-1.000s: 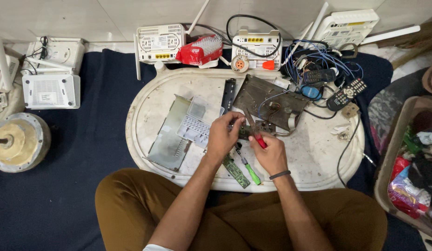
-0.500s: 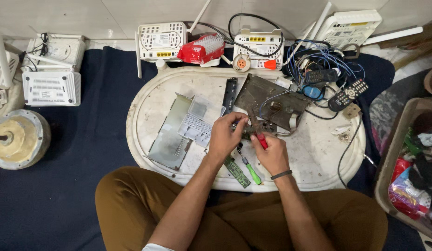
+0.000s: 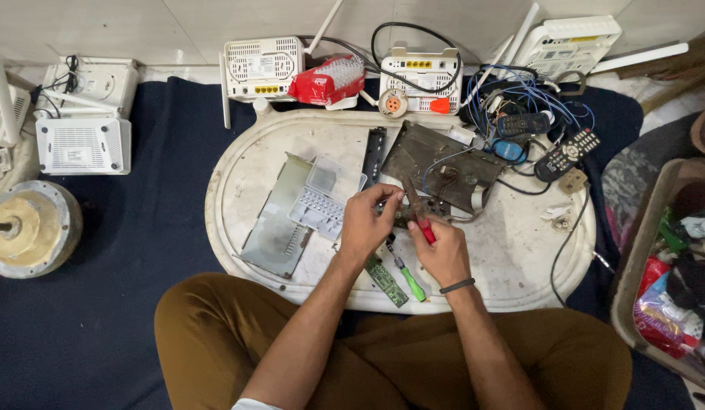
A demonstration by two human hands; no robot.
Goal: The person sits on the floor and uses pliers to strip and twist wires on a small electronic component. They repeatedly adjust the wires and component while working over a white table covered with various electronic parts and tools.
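The person is sitting cross-legged at an oval white tray table (image 3: 238, 228) and is working both hands close together near its middle. The left hand (image 3: 365, 224) is curling its fingers and pinching a small dark component (image 3: 402, 215) that is lying just ahead of the knuckles; the right hand (image 3: 442, 254) is closing around the red handle of a pair of pliers (image 3: 419, 216), whose long axis is running up and slightly leftward, away from the body, with the tip ending beside the pinched piece. Both hands are sitting about equally near the component, the left touching it, the right reaching it only through the tool. A grey metal chassis plate (image 3: 436, 159) with loose wires is lying just beyond the hands, tilted, and a black strip (image 3: 374, 156) is standing along its left edge. A green-handled screwdriver (image 3: 407, 277) and a green circuit board (image 3: 386, 279) are lying between the wrists, near the table's front rim, both pointing diagonally. To the left of the hands a clear plastic compartment box (image 3: 322, 199) is resting open on a grey metal panel (image 3: 280, 220); what its cells are holding cannot be told. At the far right a brownish bin (image 3: 633, 266) is holding crumpled wrappers and mixed scraps. White routers (image 3: 263, 67) are lining the wall behind, with remote controls (image 3: 566, 152) and blue cabling beside them.
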